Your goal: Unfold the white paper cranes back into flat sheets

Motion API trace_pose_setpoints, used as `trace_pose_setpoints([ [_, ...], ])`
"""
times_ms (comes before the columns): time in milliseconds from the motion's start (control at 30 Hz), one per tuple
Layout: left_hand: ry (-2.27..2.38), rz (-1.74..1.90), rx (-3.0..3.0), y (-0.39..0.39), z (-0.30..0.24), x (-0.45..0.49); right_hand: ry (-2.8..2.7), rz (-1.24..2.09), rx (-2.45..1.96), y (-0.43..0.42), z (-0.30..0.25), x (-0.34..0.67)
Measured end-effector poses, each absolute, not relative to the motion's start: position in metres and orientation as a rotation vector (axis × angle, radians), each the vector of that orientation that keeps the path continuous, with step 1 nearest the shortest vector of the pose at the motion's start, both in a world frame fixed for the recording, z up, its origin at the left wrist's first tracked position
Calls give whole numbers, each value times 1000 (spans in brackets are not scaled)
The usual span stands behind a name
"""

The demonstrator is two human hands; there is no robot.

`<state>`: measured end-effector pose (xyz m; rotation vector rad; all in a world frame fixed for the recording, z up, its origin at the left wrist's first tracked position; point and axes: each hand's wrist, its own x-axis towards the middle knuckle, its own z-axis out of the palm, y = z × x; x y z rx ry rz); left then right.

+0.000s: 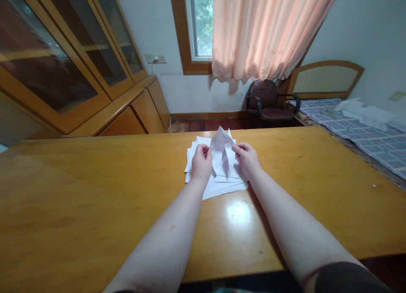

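Observation:
A folded white paper piece [222, 151] stands up between my two hands above a loose stack of white sheets [222, 186] on the wooden table [95, 191]. My left hand [201, 161] pinches the paper's left edge with closed fingers. My right hand [246, 160] pinches its right edge, fingers closed too. The paper is creased into pointed flaps, with its tip rising toward the far side of the table. Both forearms reach in from the near edge.
A wooden cabinet with glass doors [63, 69] lines the left wall. Beyond the table stand a dark office chair [269, 100] and a window with a peach curtain [263, 31]. A bed with a checked cover [364, 132] lies at the right.

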<state>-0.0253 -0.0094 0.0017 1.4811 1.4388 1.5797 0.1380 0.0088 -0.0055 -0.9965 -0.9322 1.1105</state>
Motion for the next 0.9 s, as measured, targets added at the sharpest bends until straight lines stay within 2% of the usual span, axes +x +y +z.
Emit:
trace_pose_setpoints([
  [267, 1633, 1499, 1699, -11, 4, -29, -957, 1050, -998, 10, -7, 139],
  [433, 1818, 1288, 1805, -10, 1, -28, -1122, 894, -1025, 2, -1, 135],
  [733, 1809, 1308, 1747, -15, 9, -29, -1394, 576, -1079, -12, 9, 134],
  [900, 1750, 1262, 1825, -14, 5, -32, -1409, 532, -1147, -3, 4, 138],
])
